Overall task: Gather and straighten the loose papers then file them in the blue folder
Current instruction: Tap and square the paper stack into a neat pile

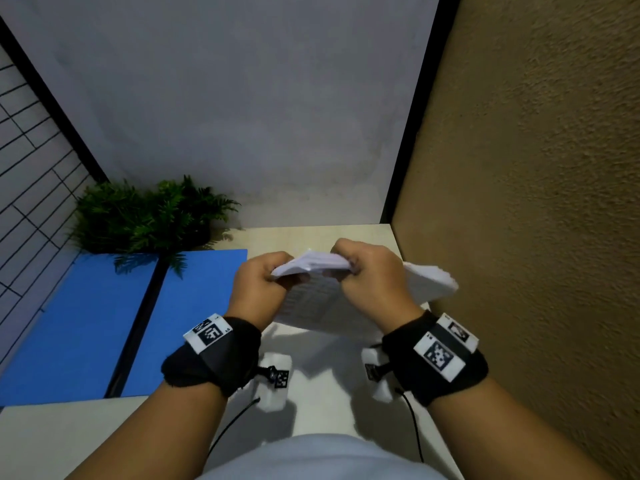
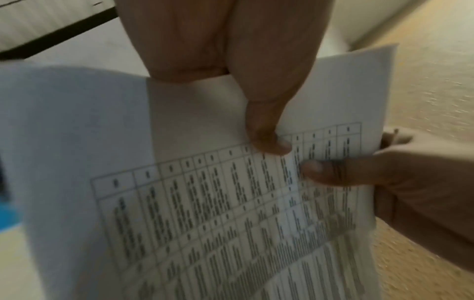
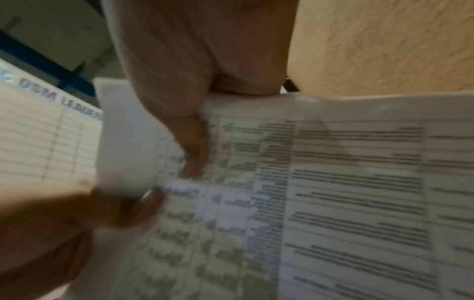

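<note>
Pale desk (image 1: 322, 386), grey wall (image 1: 242, 98), textured tan wall (image 1: 536, 202), fern (image 1: 145, 216)

The left hand (image 2: 220, 67) is reaching down from the top of the left wrist view, its thumb (image 2: 266, 130) lying across the printed face of the papers (image 2: 205, 213) and pinching the sheaf near its upper edge. The top sheet is showing a ruled table filled with small dark text, too blurred to read. The lower sheets are fanning out unevenly toward the bottom right, their edges not lining up. The right hand (image 2: 410, 182) is coming in from the right, its thumb (image 2: 323, 170) pressing on the same printed sheet just below the left thumb. A sliver of blue, probably the blue folder (image 2: 7, 217), is peeking out at the left edge.
</note>
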Available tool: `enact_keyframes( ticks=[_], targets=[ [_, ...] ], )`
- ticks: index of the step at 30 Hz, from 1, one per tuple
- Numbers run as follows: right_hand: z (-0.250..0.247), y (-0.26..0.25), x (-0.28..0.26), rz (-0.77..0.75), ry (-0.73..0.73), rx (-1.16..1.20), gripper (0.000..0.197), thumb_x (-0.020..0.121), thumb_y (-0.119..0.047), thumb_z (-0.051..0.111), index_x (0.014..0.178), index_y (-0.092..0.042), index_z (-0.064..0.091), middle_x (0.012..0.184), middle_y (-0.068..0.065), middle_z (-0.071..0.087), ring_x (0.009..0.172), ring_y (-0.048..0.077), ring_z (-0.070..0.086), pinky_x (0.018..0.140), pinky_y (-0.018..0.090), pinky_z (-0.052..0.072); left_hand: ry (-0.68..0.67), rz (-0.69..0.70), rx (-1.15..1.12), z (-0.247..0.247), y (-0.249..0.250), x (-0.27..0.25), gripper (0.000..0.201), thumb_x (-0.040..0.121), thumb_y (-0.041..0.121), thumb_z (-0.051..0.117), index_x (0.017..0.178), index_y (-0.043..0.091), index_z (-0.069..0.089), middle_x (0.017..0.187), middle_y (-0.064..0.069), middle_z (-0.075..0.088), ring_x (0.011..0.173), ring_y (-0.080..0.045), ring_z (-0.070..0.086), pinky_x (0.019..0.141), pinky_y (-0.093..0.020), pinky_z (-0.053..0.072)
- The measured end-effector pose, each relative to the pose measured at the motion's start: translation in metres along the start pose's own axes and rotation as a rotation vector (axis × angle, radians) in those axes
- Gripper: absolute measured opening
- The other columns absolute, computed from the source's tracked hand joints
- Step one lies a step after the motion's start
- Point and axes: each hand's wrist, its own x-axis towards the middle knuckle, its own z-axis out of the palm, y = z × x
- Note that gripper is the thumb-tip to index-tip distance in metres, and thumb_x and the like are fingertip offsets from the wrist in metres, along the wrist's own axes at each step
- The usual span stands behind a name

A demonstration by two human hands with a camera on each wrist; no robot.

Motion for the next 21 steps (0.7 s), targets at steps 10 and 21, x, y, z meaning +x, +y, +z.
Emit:
enact_keyframes(
  ticks=[10, 21],
  targets=[
    [-0.029, 0.104, -0.028, 0.609, -0.066, 0.436, 0.026, 0.059, -0.015, 0.091, 0.070, -0.017, 0.068, 0.071, 0.003, 0.068, 0.070, 0.022, 0.063, 0.065, 0.036, 0.048, 0.165, -0.347, -0.489, -0.031, -0.067, -0.012, 0.024, 0.082, -0.009, 0.069, 0.087, 0.015, 0.068, 0.070, 0.013, 0.076, 0.067, -0.003, 0.070, 0.064, -0.017, 0.056],
    [0.038, 0.124, -0.088, 0.879, 0.126, 0.888, 0.037, 0.065, 0.003, 0.083, 0.095, -0.015, 0.072, 0.093, 0.001, 0.075, 0.089, 0.021, 0.069, 0.071, 0.029, 0.053, 0.110, -0.505, -0.407, 0.008, -0.110, -0.026, 0.050, 0.060, 0.001, 0.090, 0.104, 0.009, 0.068, 0.100, -0.005, 0.073, 0.092, -0.021, 0.068, 0.081, -0.035, 0.056]
  ],
)
